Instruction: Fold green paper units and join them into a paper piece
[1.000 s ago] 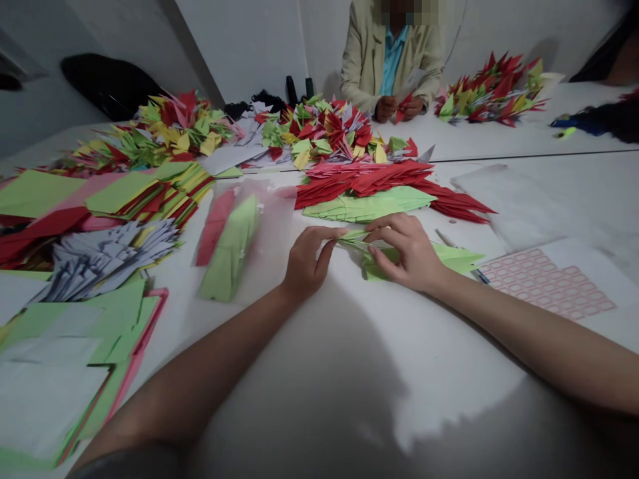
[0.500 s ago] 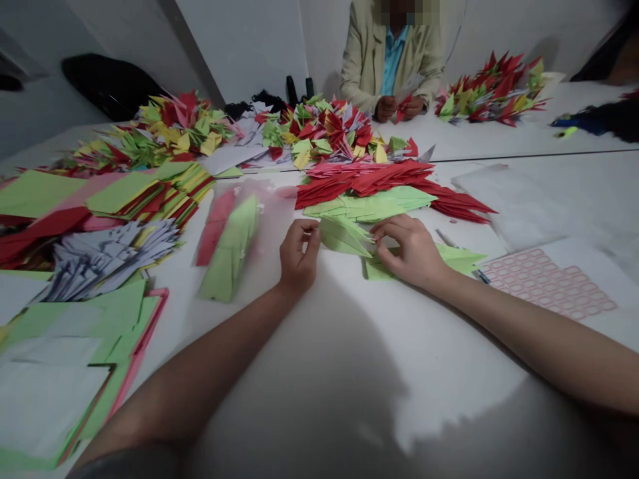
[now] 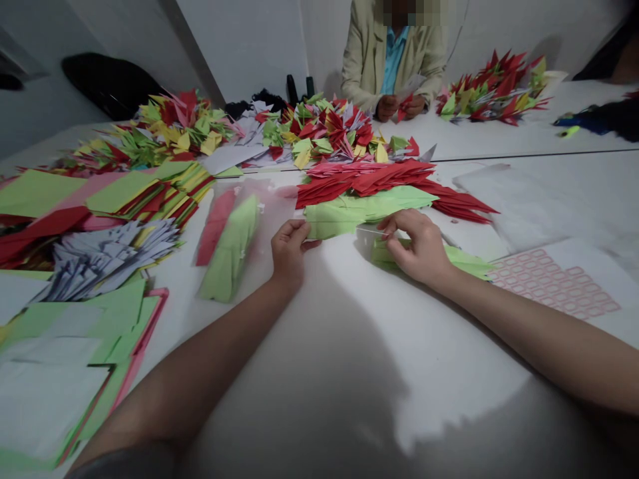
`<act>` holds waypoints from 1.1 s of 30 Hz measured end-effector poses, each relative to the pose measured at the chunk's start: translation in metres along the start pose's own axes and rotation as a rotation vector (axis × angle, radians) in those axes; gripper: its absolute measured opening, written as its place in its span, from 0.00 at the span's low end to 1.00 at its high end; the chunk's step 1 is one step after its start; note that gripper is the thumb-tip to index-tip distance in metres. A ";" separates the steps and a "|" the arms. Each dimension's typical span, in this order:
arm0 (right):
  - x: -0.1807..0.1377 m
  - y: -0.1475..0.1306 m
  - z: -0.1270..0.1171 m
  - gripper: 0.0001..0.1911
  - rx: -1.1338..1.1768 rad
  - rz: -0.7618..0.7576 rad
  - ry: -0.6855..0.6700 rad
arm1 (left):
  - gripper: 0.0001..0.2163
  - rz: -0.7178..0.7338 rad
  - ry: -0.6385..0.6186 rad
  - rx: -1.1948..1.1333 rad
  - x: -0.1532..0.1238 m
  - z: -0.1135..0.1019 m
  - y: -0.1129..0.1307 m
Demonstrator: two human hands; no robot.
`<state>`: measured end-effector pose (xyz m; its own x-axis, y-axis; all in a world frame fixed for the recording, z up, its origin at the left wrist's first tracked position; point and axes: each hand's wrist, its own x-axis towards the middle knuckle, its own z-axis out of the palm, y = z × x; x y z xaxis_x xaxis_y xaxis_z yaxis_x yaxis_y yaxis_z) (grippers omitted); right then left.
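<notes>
Left hand (image 3: 288, 253) shifted outward — touching green paper (image 3: 329, 221) (right hand (image 3: 418, 246) pinching).

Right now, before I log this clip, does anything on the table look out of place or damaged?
The green folded pieces lie across the edge of the red pile instead of in a separate stack, so the two colours overlap there. Nothing looks torn or spilled from this view.

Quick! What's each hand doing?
Left hand: half-closed against the green folded paper, grip unclear.
Right hand: closed, pinching a thin pale paper tip.
</notes>
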<state>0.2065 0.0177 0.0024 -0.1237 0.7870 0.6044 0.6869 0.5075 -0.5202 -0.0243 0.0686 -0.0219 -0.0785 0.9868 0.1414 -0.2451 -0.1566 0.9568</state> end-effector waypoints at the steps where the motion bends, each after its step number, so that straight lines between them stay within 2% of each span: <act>1: 0.000 0.000 -0.001 0.04 0.004 -0.005 0.009 | 0.08 -0.001 -0.001 0.004 0.000 0.000 0.000; 4: 0.002 -0.002 -0.003 0.04 0.037 -0.034 0.039 | 0.08 0.009 -0.020 0.029 0.000 0.000 0.000; 9: 0.003 -0.011 -0.005 0.12 0.101 -0.082 0.079 | 0.08 0.040 -0.091 0.072 -0.004 0.003 0.001; 13: 0.002 -0.015 -0.004 0.06 0.108 -0.142 0.054 | 0.06 0.084 -0.167 0.080 -0.007 0.006 0.002; 17: 0.001 -0.011 -0.003 0.02 0.059 -0.219 0.119 | 0.09 0.136 -0.228 0.138 -0.013 0.010 0.004; 20: 0.001 -0.007 -0.005 0.03 0.009 -0.275 0.145 | 0.11 0.235 -0.264 0.200 -0.017 0.011 0.006; 24: 0.001 -0.004 -0.007 0.05 -0.042 -0.336 0.140 | 0.08 0.411 -0.306 0.328 -0.020 0.009 0.005; 31: -0.003 -0.005 -0.006 0.07 -0.062 -0.386 0.132 | 0.13 0.522 -0.417 0.550 -0.026 0.008 0.009; 33: -0.003 -0.005 -0.005 0.06 -0.075 -0.388 0.130 | 0.16 0.571 -0.409 0.639 -0.026 0.008 0.012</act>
<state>0.2073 0.0110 0.0064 -0.2954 0.4890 0.8208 0.6579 0.7270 -0.1964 -0.0173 0.0409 -0.0120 0.3515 0.7248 0.5925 0.3107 -0.6874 0.6565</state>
